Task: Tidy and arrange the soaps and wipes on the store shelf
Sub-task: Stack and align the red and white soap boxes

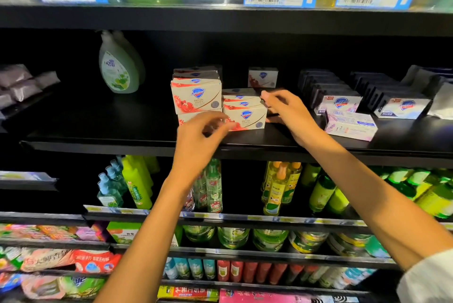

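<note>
Both bare forearms reach up from the bottom of the frame to the black shelf [98, 135] at mid-height. The left hand [198, 140] hovers at the shelf's front edge, fingers loosely curled and blurred, its grip holding nothing, just before the lower red-and-cream soap boxes [245, 111]. The right hand [286, 116], wrist bent, lies beside the right end of that low stack with fingers spread above it; I cannot tell whether its grip closes on a box. A taller soap stack [196, 96] stands just left.
</note>
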Demonstrator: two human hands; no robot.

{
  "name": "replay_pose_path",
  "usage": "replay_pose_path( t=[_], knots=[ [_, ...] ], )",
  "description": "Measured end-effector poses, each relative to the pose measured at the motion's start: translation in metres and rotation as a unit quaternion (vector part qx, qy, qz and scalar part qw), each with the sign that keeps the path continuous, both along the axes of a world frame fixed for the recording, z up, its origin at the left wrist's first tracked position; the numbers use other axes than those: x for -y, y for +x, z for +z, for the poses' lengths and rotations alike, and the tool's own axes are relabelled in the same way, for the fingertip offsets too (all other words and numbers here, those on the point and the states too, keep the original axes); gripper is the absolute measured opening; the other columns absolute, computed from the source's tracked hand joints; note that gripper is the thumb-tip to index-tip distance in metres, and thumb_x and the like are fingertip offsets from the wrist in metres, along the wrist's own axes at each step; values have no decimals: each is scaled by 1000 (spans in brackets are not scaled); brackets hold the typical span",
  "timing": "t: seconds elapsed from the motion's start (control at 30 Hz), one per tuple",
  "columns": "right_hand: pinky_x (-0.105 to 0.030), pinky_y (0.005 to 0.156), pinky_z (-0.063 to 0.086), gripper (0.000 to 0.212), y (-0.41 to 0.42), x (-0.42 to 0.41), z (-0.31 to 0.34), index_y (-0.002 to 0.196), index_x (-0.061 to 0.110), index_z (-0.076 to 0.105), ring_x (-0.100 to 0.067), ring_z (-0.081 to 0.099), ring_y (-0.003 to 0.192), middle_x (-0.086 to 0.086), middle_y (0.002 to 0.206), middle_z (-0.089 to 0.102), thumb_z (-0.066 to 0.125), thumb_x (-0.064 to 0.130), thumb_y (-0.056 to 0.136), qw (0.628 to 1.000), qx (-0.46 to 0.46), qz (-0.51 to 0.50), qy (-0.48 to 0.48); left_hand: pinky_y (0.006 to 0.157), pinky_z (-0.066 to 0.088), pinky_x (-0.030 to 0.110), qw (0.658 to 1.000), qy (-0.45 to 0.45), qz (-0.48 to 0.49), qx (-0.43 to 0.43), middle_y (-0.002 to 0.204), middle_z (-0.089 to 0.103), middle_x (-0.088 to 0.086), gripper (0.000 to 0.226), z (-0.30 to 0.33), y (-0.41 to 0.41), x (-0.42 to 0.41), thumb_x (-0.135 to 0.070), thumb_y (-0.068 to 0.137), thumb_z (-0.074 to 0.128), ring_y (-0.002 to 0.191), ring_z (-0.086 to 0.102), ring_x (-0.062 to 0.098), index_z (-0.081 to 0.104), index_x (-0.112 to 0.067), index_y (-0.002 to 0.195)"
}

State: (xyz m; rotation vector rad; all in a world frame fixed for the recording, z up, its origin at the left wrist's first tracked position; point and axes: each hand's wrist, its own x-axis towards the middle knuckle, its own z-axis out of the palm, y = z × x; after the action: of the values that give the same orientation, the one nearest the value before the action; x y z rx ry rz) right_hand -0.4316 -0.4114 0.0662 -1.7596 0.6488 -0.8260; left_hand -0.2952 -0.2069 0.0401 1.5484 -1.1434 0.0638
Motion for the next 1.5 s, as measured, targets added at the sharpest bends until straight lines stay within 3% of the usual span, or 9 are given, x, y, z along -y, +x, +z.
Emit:
replay_pose_path(
  t=[0.13,0.37,0.63,0.77,1.03,1.13,1.3,1.43,1.5],
  knots=[
    [-26,83,61,43,-9,-11,-2,123,26,65,-3,72,95,5,107,72,85,30,85,996,-51,12,-75,79,53,34,986,-108,128,-23,100,64,3,30,1,14,-11,-27,92,80,87,61,15,64,-14,113],
    [-35,85,62,61,-12,-16,-5,127,25,62,-18,71,93,-4,102,71,93,15,75,992,-63,-16,-111,108,48,38,982,-80,172,-26,141,43,1,78,14,37,-9,-36,88,83,129,50,16,41,-25,152],
    [-27,86,61,45,-33,-26,-7,120,12,72,-14,74,104,-3,111,77,87,2,79,999,5,8,-44,91,49,9,989,-82,126,-13,129,62,-4,48,24,46,-14,-22,92,79,115,62,3,62,-24,136],
    [-39,93,60,41,-44,-24,-3,118,13,72,-23,73,112,-11,115,76,82,-2,81,994,103,-25,25,93,56,25,988,-103,112,-14,125,64,-4,45,25,48,-22,-19,89,81,111,65,6,65,-21,131],
    [-27,79,60,45,-35,3,25,122,3,64,-21,77,100,-3,101,78,81,-5,81,966,211,-132,75,95,57,31,994,-98,9,-39,127,65,-2,49,29,21,-32,-19,86,85,114,66,10,65,-18,131],
    [-26,75,62,46,-20,25,31,121,4,68,-21,78,96,-8,106,77,84,-4,79,969,163,-175,64,96,57,31,994,-52,-43,-91,129,65,-6,58,26,1,-24,-21,85,86,114,65,8,61,-26,136],
    [1,66,43,52,15,66,32,135,-1,60,-20,63,109,-13,128,64,80,5,88,984,28,-176,-29,81,51,8,986,16,-69,-149,120,58,-22,65,19,-23,3,-20,84,86,104,58,-15,57,-30,142],
    [-39,105,52,57,32,96,16,133,3,63,-32,62,125,-17,134,66,86,10,82,978,-86,-179,-63,76,49,4,983,60,-76,-153,119,62,-13,65,19,-25,24,-22,82,88,98,58,-16,59,-28,140],
    [-28,103,48,55,41,106,11,133,2,62,-29,60,128,-16,135,66,85,11,84,976,-110,-179,-61,73,45,0,982,84,-79,-148,115,64,-15,65,22,-24,32,-24,82,88,96,60,-13,59,-25,141]
  ],
)
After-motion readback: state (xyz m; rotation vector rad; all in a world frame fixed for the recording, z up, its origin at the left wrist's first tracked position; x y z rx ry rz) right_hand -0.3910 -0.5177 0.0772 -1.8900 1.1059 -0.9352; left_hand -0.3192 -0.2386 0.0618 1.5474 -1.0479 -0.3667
